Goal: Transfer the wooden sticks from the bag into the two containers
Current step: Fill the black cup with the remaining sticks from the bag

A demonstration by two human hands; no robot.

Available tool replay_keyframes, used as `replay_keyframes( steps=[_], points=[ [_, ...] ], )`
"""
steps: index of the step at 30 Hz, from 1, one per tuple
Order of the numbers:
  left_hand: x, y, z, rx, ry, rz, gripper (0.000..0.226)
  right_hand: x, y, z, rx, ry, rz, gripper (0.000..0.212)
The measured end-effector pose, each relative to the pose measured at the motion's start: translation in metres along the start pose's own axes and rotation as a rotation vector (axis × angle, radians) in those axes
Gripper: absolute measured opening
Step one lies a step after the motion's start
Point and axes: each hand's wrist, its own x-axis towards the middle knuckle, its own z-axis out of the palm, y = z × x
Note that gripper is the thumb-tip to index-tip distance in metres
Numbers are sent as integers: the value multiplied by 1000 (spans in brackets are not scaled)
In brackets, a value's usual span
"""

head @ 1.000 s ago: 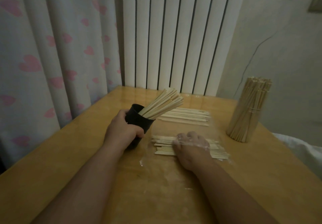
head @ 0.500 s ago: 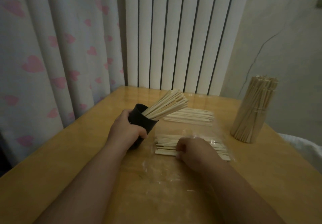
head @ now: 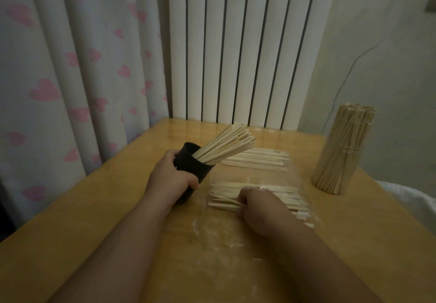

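Note:
My left hand (head: pixel 172 177) grips a black cup (head: pixel 192 168) tilted to the right on the wooden table (head: pixel 94 220); a bunch of wooden sticks (head: pixel 226 144) juts out of it. A clear plastic bag (head: pixel 259 180) lies flat beside the cup with two rows of sticks in it. My right hand (head: pixel 259 208) is inside the bag, its fingers closed on a few sticks of the near row (head: pixel 226 196). The far row (head: pixel 257 160) lies untouched. At the right stands a tall upright bundle of sticks (head: pixel 342 151); its container is hidden by them.
A heart-patterned curtain (head: pixel 70 66) hangs at the left and white vertical slats (head: pixel 236 47) behind the table. A wall with a thin cable (head: pixel 354 62) is at the right. White cloth (head: pixel 415 203) shows past the table's right edge.
My right hand went from lying flat on the near row to curling its fingers around a few sticks. The cup and my left hand barely moved.

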Motion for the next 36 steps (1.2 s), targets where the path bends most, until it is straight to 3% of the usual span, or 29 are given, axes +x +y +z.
replay_keyframes(
  steps=[13, 21, 27, 30, 33, 36],
  points=[
    [-2, 0, 1, -17, 4, -7, 80, -5, -2, -2, -63, 13, -41, 28],
    [-2, 1, 0, -26, 0, -15, 81, -14, -12, -19, -106, 96, -60, 18],
    [0, 0, -2, -33, -10, -32, 85, -25, -22, -34, -137, 178, -113, 22],
    [0, 1, -2, -37, -20, -26, 80, -34, -28, -45, -234, 369, -172, 26],
    [-1, 1, -2, -36, -32, -24, 71, -39, -31, -48, -229, 761, -302, 25],
    [-2, 1, -2, -29, -42, -16, 73, -33, -20, -42, -66, 1099, -457, 33]
  ],
)
